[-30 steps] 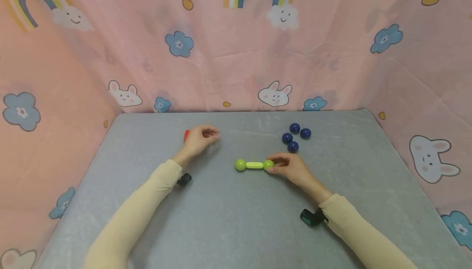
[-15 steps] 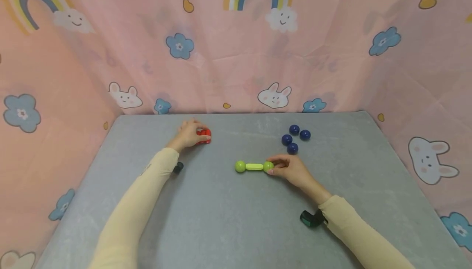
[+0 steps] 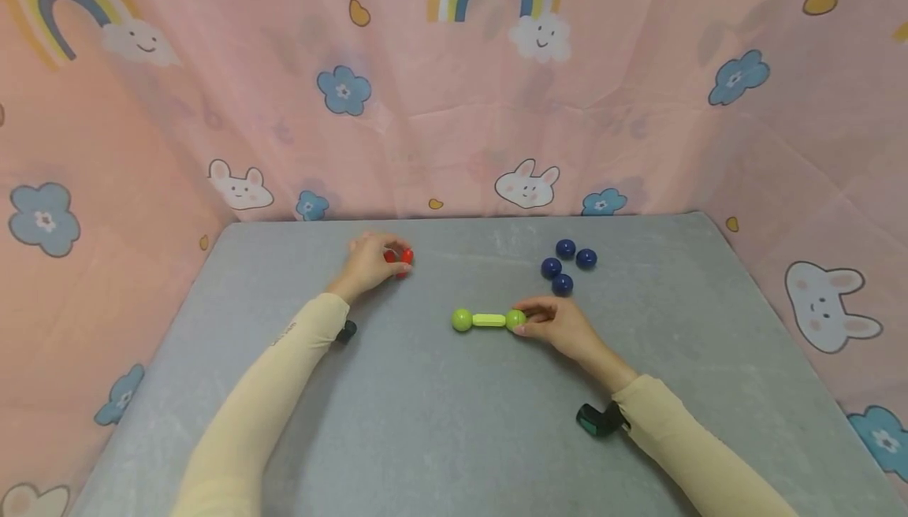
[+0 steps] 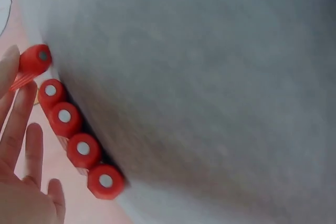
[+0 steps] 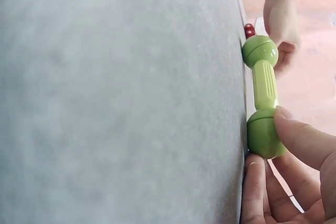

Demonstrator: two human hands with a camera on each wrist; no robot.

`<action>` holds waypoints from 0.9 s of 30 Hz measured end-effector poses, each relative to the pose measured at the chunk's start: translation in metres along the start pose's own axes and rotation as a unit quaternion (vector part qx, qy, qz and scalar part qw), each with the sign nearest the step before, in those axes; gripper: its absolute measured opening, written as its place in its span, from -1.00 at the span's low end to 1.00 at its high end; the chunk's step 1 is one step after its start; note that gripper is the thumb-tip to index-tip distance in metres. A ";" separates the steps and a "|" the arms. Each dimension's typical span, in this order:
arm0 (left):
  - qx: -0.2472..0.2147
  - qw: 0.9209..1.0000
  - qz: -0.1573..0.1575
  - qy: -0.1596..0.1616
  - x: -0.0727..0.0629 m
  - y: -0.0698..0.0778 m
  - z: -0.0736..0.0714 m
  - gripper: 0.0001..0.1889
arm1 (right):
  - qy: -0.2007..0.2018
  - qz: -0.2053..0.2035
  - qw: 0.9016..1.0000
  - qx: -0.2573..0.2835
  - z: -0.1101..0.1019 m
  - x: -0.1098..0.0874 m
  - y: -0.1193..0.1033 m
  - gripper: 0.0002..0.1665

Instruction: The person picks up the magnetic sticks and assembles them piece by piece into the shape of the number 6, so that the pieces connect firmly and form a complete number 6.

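At the far left of the table my left hand point(image 3: 367, 262) pinches a red rod point(image 4: 34, 62) between thumb and finger. Its tip shows a small round inset. Beside it lies a row of several red rods point(image 4: 83, 148), with pale round discs on their ends; in the head view the hand hides most of them. My right hand point(image 3: 565, 326) grips the right green ball point(image 5: 264, 136) of a dumbbell-shaped piece. A light green ribbed rod point(image 3: 489, 320) joins this ball to the left green ball point(image 3: 462, 320), and the piece lies flat on the table.
Several dark blue balls point(image 3: 563, 284) sit in a loose cluster beyond my right hand. The grey table point(image 3: 454, 422) ends at a back edge against a patterned pink cloth point(image 3: 397, 146), which also hangs at both sides.
My left hand has drawn back left to the red rods, and it now pinches one of them and shifts slightly right. My right hand and the green piece have stayed in place.
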State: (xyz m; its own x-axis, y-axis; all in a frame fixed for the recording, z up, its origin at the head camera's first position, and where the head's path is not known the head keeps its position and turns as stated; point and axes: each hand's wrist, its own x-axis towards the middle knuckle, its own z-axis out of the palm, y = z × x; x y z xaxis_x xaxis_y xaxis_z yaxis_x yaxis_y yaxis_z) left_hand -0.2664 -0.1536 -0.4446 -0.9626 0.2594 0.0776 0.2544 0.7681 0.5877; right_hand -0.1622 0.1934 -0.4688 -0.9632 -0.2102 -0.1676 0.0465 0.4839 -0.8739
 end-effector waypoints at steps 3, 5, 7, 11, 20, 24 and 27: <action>-0.024 1.000 -0.001 0.010 -0.002 0.004 0.001 -0.73 | 0.000 0.002 1.000 -0.003 0.000 0.000 0.000 -0.55; -0.056 0.998 -0.006 0.014 -0.004 0.007 0.003 -0.76 | -0.001 0.003 1.000 -0.004 0.000 0.000 0.001 -0.55; -0.094 0.995 -0.014 0.013 -0.009 0.011 0.004 -0.78 | 0.000 0.006 1.000 -0.002 0.001 0.001 0.000 -0.55; -0.171 0.985 -0.034 -0.021 -0.023 0.021 0.010 -0.77 | 0.000 0.001 1.000 0.002 0.001 0.001 0.000 -0.55; -0.260 0.952 -0.090 -0.133 -0.064 0.042 0.026 -0.75 | -0.001 -0.002 1.000 0.003 0.001 0.003 -0.001 -0.55; -0.265 0.946 -0.092 -0.164 -0.076 0.053 0.034 -0.71 | 0.000 0.002 1.000 0.002 0.001 0.002 -0.001 -0.55; -0.261 0.945 -0.086 -0.180 -0.081 0.059 0.042 -0.63 | 0.004 0.001 1.000 0.001 0.001 0.001 -0.001 -0.55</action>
State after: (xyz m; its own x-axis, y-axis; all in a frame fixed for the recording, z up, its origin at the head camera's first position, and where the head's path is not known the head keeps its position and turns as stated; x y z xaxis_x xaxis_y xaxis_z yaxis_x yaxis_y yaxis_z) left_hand -0.1694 -0.1052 -0.4499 -0.8675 0.4114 -0.2796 -0.0740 0.4491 0.8904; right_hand -0.1630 0.1924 -0.4687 -0.9649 -0.2030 -0.1664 0.0495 0.4819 -0.8748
